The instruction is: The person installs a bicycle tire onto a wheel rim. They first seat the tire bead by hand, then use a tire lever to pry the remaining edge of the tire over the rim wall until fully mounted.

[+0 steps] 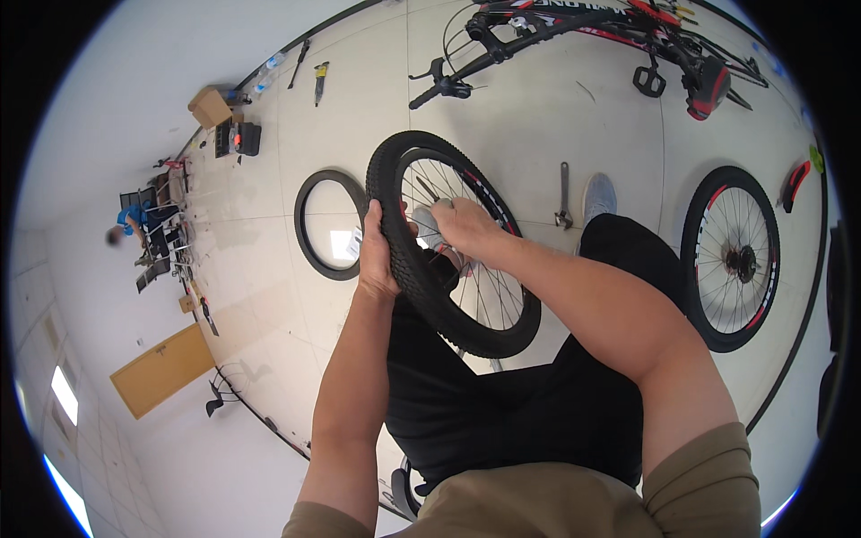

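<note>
A bicycle wheel (504, 334) with a black knobby tyre stands tilted in front of me, above my legs. My left hand (378, 251) is closed around the tyre on its left side. Over the spokes near the wheel's middle, my right hand (468, 229) has its fingers curled in. A slim dark pointed piece (427, 188) shows just beyond these fingers; what it is, and what the fingertips grip, I cannot make out. Just left of the wheel, a loose black tyre (305, 235) lies on the floor.
At far right lies another wheel (689, 242) with a cassette. An adjustable wrench (564, 195) rests near my shoe (599, 197). A bicycle frame (556, 29) lies beyond. Far left are a yellow-handled tool (320, 82), a toolbox (244, 138), a cardboard box (210, 108) and a seated person (134, 218).
</note>
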`<act>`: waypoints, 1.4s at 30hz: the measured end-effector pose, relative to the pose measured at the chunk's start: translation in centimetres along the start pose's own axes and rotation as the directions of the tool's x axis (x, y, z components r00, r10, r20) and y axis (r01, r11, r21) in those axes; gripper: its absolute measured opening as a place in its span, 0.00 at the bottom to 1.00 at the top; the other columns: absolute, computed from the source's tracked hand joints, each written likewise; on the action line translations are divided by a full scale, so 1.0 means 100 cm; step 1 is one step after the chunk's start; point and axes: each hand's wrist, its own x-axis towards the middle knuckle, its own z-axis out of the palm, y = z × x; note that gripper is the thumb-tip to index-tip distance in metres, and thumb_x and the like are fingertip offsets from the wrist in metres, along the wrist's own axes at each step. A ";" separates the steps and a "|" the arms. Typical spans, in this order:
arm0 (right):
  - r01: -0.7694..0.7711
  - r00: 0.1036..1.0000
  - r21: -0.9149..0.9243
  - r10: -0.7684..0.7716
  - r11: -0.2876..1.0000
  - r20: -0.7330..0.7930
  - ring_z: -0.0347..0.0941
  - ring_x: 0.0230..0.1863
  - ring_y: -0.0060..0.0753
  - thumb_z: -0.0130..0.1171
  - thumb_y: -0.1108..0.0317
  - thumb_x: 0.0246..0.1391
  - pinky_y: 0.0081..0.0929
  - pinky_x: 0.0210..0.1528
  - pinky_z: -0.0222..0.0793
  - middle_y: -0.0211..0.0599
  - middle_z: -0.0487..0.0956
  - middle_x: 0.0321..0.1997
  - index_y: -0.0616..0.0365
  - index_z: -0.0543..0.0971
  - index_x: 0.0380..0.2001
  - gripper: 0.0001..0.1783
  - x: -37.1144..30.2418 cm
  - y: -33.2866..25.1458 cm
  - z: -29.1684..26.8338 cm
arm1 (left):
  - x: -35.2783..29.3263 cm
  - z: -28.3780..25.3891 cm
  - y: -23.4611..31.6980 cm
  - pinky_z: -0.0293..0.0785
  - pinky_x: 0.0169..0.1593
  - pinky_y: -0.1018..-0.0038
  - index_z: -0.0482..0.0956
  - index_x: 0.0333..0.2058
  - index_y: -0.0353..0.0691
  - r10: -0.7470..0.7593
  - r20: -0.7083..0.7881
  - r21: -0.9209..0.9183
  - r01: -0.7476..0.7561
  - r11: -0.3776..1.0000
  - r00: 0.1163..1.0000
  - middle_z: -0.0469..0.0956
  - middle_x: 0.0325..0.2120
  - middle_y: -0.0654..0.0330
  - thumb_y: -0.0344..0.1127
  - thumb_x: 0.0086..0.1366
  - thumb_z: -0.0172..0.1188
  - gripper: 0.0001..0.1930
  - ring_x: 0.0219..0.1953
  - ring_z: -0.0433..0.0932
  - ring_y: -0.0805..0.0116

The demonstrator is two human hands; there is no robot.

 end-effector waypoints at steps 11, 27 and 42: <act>0.320 0.941 -0.442 -0.226 0.838 0.254 0.75 0.59 0.60 0.50 0.73 0.52 0.47 0.61 0.70 0.61 0.79 0.54 0.67 0.76 0.53 0.24 -0.030 0.029 -0.005 | 0.002 0.008 0.007 0.77 0.23 0.72 0.78 0.43 0.44 0.059 -0.052 -0.026 -0.060 0.998 0.997 0.74 0.22 0.68 0.64 0.73 0.50 0.26 0.22 0.74 0.74; 0.428 0.904 -0.319 -0.401 0.846 0.150 0.77 0.51 0.64 0.59 0.60 0.62 0.52 0.54 0.71 0.63 0.81 0.45 0.67 0.79 0.39 0.17 -0.010 0.016 0.006 | -0.009 0.021 0.006 0.81 0.24 0.68 0.78 0.42 0.44 -0.007 -0.033 -0.090 0.004 0.996 0.999 0.78 0.24 0.60 0.65 0.72 0.50 0.27 0.22 0.80 0.64; 0.380 0.908 -0.338 -0.416 0.861 -0.041 0.79 0.49 0.62 0.61 0.59 0.61 0.47 0.54 0.72 0.61 0.82 0.45 0.69 0.83 0.39 0.19 0.013 -0.002 -0.002 | -0.054 0.051 -0.022 0.80 0.28 0.61 0.73 0.45 0.41 0.021 0.132 -0.085 -0.010 0.996 0.991 0.77 0.25 0.54 0.62 0.76 0.41 0.27 0.22 0.79 0.58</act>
